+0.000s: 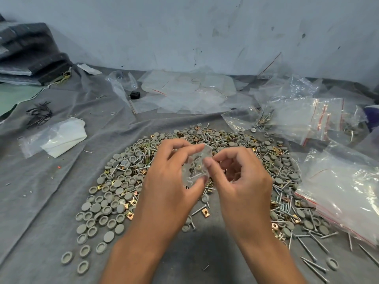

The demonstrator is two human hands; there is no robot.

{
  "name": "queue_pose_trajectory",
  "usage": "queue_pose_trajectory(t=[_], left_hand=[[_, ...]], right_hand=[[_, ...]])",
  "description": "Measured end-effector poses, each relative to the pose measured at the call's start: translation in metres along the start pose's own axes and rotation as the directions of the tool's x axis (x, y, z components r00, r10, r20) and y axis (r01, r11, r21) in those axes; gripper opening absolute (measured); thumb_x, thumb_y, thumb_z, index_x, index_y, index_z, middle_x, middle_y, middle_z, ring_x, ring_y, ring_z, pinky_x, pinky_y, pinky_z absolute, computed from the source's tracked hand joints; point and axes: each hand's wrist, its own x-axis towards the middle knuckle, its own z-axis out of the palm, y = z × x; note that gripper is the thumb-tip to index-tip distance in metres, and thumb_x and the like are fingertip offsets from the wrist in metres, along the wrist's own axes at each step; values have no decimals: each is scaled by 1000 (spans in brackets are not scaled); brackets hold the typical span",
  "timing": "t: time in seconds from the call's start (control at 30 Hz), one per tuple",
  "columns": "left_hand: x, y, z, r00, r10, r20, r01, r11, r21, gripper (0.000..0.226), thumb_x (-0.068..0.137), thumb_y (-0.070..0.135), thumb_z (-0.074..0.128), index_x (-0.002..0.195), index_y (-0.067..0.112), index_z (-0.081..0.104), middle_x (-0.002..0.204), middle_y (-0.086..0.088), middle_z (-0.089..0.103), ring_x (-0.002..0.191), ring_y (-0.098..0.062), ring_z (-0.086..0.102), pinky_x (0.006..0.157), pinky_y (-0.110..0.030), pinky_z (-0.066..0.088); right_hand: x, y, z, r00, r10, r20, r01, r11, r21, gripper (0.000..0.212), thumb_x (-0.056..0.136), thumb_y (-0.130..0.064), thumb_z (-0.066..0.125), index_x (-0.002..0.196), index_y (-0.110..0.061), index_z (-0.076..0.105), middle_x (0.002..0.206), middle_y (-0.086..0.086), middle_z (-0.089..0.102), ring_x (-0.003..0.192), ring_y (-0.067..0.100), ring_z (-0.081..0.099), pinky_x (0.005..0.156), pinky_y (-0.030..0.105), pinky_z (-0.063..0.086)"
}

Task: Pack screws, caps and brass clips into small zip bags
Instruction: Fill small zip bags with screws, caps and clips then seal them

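A small clear zip bag [196,167] with a screw, a brass clip and caps inside is held up between both hands above the parts pile. My left hand [170,181] grips the bag from the left, thumb under it and fingers over its top. My right hand [238,177] pinches the bag's right edge between thumb and forefinger. Beneath them, on a grey cloth [41,201], lies a wide heap of grey round caps [106,201], square brass clips [205,212] and silver screws [307,242].
A stack of empty zip bags [344,193] with red seal lines lies at the right. More bags, some filled [303,117], lie behind the pile and along the wall. A bag with white paper [61,138] and dark clips [39,115] lie at the left.
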Motion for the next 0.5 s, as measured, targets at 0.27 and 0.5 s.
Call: queue_pose_trajectory(t=[0.27,0.5], left_hand=[[4,-7,-13,980,-153,-125,149,988,-34,47,82,21,79,127,24,67,114,11,54,101,-3,56,91,-11,41],[3,-3,-15,978,-171,-116,170,985,-20,49,82,24,78,129,26,66,113,12,54,101,-3,55,90,-8,40]], right_hand=[[-11,22,0,732,363,576,-154,912,-379,19,87,-49,72,92,-35,61,86,-18,64,72,0,57,67,29,48],[-28,14,5,598,398,696,41,852,-522,31,84,-44,76,107,-37,55,100,-18,63,96,7,58,71,28,39]])
